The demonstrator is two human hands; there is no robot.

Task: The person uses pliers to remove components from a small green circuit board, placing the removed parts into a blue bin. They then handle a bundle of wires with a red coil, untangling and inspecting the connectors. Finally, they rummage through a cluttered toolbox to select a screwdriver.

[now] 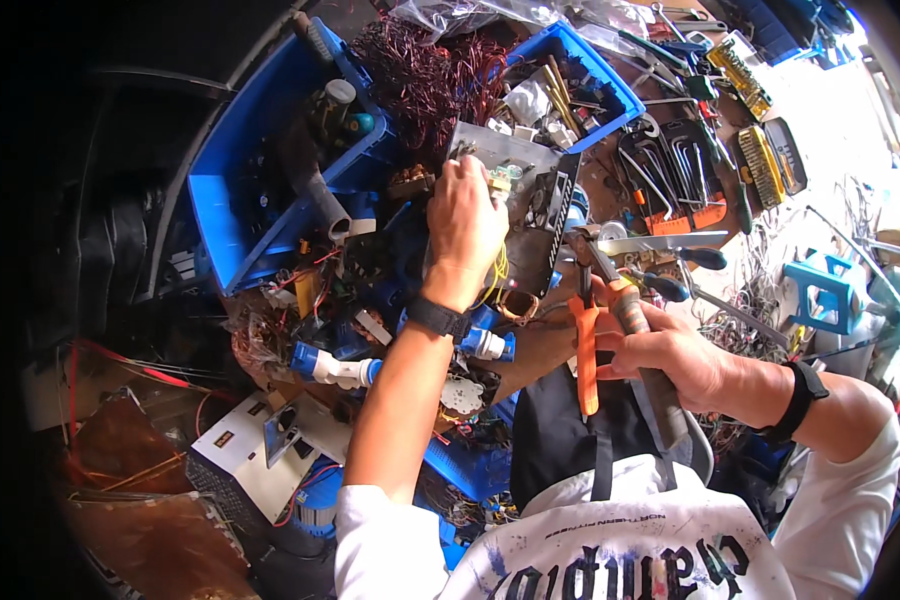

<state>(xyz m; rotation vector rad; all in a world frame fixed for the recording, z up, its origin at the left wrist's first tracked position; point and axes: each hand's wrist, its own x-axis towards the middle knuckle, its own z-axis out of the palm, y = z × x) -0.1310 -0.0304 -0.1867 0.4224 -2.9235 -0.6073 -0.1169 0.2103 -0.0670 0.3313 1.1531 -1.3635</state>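
My left hand (465,228) reaches into an open grey metal casing (532,152). Its fingers are closed around something that the hand itself hides. Right beside the fingertips sits a small pale yellow-green part (505,182), and thin yellow wires (497,280) hang down past my wrist. In my right hand (670,358) is a pair of pliers (585,345) with orange grips, one of them worn and greyish. The handles are spread apart and the jaws point up toward the casing's right side, where a black slotted strip (560,218) runs.
A deep blue bin (215,215) stands at left, and a smaller blue bin (620,85) of metal bits at the back. Between them lies a tangle of dark red wire (420,85). Hex keys (682,170) and screwdrivers lie at right. White-and-blue plugs (335,366) sit near my left forearm.
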